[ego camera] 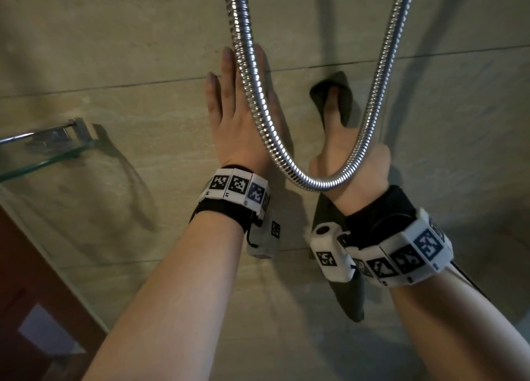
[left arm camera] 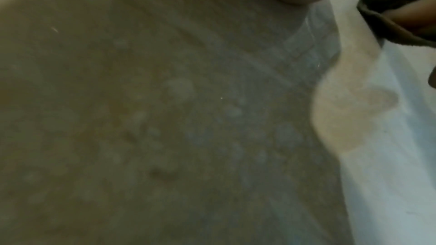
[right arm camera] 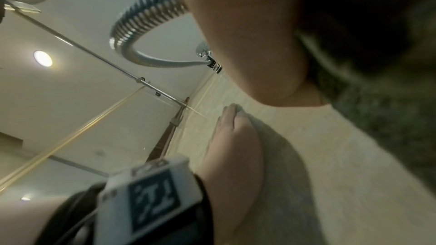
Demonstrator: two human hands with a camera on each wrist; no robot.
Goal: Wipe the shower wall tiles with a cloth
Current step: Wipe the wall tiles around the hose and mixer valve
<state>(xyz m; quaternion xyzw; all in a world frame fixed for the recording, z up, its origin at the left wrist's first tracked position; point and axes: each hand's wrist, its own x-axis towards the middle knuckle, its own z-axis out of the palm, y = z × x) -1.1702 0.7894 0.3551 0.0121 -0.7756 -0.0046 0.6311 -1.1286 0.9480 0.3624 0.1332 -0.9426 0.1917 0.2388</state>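
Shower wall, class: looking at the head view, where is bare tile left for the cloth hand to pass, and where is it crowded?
Free: bare wall tiles right of the shower hose, and the stretch between the left hand and the glass shelf. Crowded: the middle, where the hose loop hangs in front of both the left hand and the right hand pressing the cloth.

Both bare forearms reach up and forward from 6 o'clock, each wrist wrapped in a black strap carrying white marker blocks. The left hand lies flat with straight fingers together, tips pointing to 12 o'clock, palm turned away from the head camera. The right hand sits just to its right, at 3 o'clock from it, wrist bent back. Its grip is folded round dark fabric: one finger pokes up through the fold, and the rest of the fingers are hidden behind the hand.
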